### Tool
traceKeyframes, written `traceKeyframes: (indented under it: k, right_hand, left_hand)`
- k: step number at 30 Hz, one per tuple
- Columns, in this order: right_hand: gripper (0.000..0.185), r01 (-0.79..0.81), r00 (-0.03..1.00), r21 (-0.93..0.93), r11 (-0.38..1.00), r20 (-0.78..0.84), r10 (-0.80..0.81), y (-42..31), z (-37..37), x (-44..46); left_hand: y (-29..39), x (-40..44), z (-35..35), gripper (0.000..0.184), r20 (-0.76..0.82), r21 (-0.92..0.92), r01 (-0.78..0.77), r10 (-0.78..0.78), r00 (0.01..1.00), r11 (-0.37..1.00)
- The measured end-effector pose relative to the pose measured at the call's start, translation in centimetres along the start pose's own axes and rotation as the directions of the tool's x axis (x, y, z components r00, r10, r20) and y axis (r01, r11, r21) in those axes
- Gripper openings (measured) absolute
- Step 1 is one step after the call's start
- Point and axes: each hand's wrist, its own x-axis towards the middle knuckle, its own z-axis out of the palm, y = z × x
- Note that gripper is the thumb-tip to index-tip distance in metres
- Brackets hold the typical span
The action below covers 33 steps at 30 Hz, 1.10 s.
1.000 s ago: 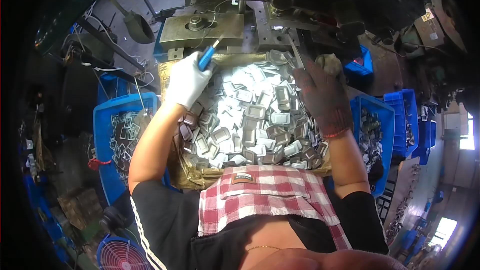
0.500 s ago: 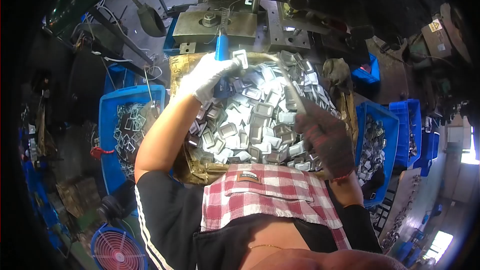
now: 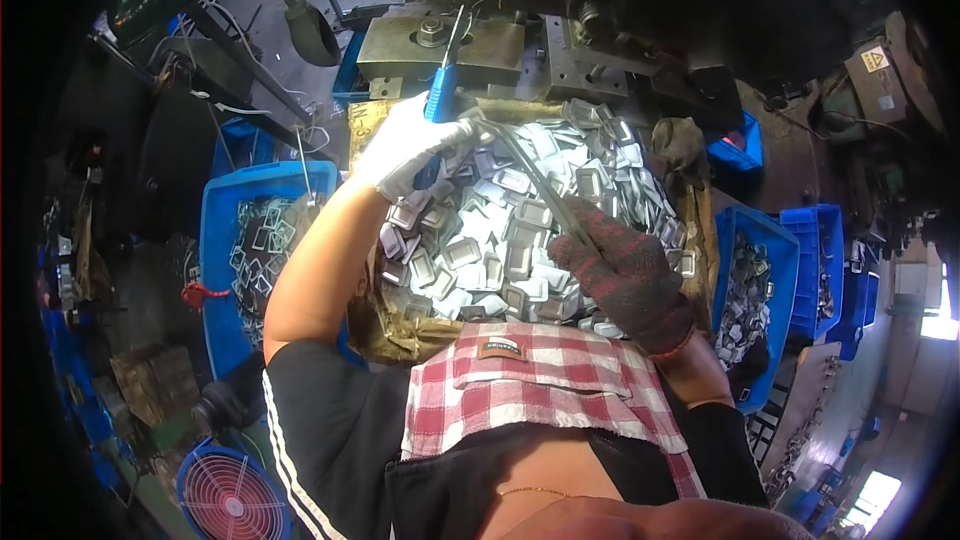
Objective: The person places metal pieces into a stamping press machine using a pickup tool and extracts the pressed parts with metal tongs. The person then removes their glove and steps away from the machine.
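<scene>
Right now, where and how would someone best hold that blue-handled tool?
I'd grip the blue handle from the person's side, fingers wrapped around it, as the white-gloved left hand does. The handle is thicker and its lower end shows below the fist, while the slim metal end points up and away, so fingers should probably keep off that.

"N-3" on box rim (image 3: 361, 132), yellow warning triangle (image 3: 875, 58) on machine panel (image 3: 868, 86)
</scene>
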Motion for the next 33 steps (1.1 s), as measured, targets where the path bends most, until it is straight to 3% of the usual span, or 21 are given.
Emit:
traceKeyframes:
  k: [1, 3, 5, 8, 11, 12, 14, 15, 16, 19, 20, 22, 25, 27, 29, 32, 33]
  right_hand:
    - [0.043, 0.116, 0.993, -0.115, 0.987, 0.009, -0.116, 0.5, -0.1, -0.1]
    - [0.042, 0.110, 0.994, -0.148, 0.983, 0.004, -0.111, 0.2, -0.2, -0.2]
    - [0.039, -0.129, 0.991, 0.021, 0.991, -0.020, 0.129, -1.3, -0.2, -0.2]
    - [0.039, -0.009, 0.999, -0.032, 0.999, -0.034, 0.008, 0.2, 0.0, -0.3]
    - [0.041, -0.142, 0.989, 0.063, 0.988, -0.037, 0.144, -0.1, -0.2, -0.6]
    - [0.041, -0.176, 0.982, 0.095, 0.980, -0.049, 0.181, -0.1, -0.3, -0.7]
    - [0.038, -0.224, 0.963, 0.138, 0.965, -0.119, 0.241, -0.1, -1.1, -1.2]
    - [0.037, -0.249, 0.950, 0.154, 0.956, -0.155, 0.272, 0.0, -1.6, -1.4]
    - [0.036, -0.277, 0.933, 0.153, 0.949, -0.192, 0.304, 0.0, -2.5, -1.7]
    - [0.034, -0.295, 0.883, 0.129, 0.947, -0.343, 0.321, 0.6, -3.8, -1.8]
    - [0.034, -0.288, 0.863, 0.116, 0.951, -0.400, 0.310, 0.8, -4.0, -1.5]
    - [0.031, -0.231, 0.836, 0.171, 0.958, -0.468, 0.286, 1.3, -4.2, -0.3]
    - [0.027, -0.219, 0.846, 0.149, 0.964, -0.463, 0.264, 1.6, -4.7, 1.3]
    - [0.025, -0.126, 0.895, -0.004, 0.992, -0.432, 0.112, 2.9, -4.7, 2.4]
    - [0.024, -0.020, 0.926, -0.146, 0.989, -0.375, -0.036, 4.1, -4.6, 3.5]
    - [0.024, -0.030, 0.908, -0.358, 0.933, -0.400, -0.124, 2.8, -4.8, 5.9]
    - [0.024, -0.014, 0.890, -0.426, 0.904, -0.417, -0.183, 2.9, -4.7, 6.3]
  left_hand:
    - [0.5, -0.2, 0.0, 0.038, 0.025, -0.007, 0.006, -0.005, 1.000, 1.000]
    - [1.5, -0.6, -0.1, 0.037, 0.054, 0.014, 0.033, -0.034, 0.998, 0.999]
    - [2.3, -0.9, -0.3, 0.035, 0.062, 0.072, 0.076, -0.080, 0.995, 0.995]
    - [1.4, -0.5, -0.2, 0.032, 0.103, 0.055, 0.038, -0.043, 0.994, 0.998]
    - [1.3, -0.5, 0.1, 0.033, 0.059, 0.051, 0.056, -0.059, 0.997, 0.997]
    - [1.6, -0.3, 0.0, 0.032, 0.041, 0.209, 0.011, -0.020, 0.999, 0.978]
    - [2.1, 0.4, -0.4, 0.032, 0.036, 0.501, -0.078, 0.070, 0.997, 0.862]
    - [2.0, 0.8, 0.0, 0.034, 0.028, 0.823, -0.208, 0.328, 0.944, 0.528]
    - [2.3, 2.0, 0.0, 0.032, 0.035, 0.899, -0.123, 0.212, 0.977, 0.420]
    - [5.5, 5.1, 0.8, 0.028, 0.136, 0.941, -0.173, 0.146, 0.980, 0.290]
    - [6.4, 6.3, 1.6, 0.025, 0.182, 0.963, -0.212, 0.180, 0.967, 0.167]
    - [8.8, 8.2, 3.4, 0.023, 0.182, 0.969, -0.198, 0.113, 0.977, 0.148]
    - [10.5, 10.2, 5.2, 0.024, 0.172, 0.982, -0.156, -0.171, 0.970, 0.102]
    - [7.8, 10.6, 4.6, 0.024, 0.120, 0.973, -0.133, 0.076, 0.990, 0.191]
    - [5.1, 10.0, 3.5, 0.025, 0.047, 0.930, -0.155, 0.310, 0.950, 0.333]
    - [6.0, 6.7, 1.3, 0.030, 0.271, 0.876, -0.271, 0.059, 0.961, 0.399]
    - [5.4, 6.1, 0.9, 0.031, 0.347, 0.851, -0.337, 0.050, 0.936, 0.403]
